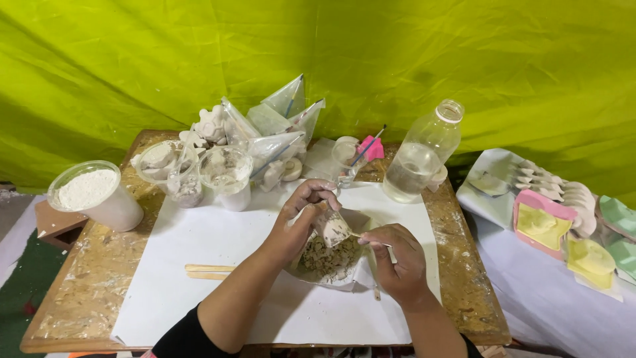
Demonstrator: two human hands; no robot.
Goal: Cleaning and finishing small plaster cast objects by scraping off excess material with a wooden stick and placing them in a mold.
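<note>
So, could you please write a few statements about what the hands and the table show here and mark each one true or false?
1. The left hand holds a small pale cast piece. True.
2. The right hand holds a thin stick against that piece. True.
3. The clear plastic bottle lies on its side. False: it stands upright, cap off, at the table's far right.
4. The tub of white powder stands at the far left. True.
5. The white paper sheet is bare. False: two wooden sticks lie on it, left of the hands.
</note>
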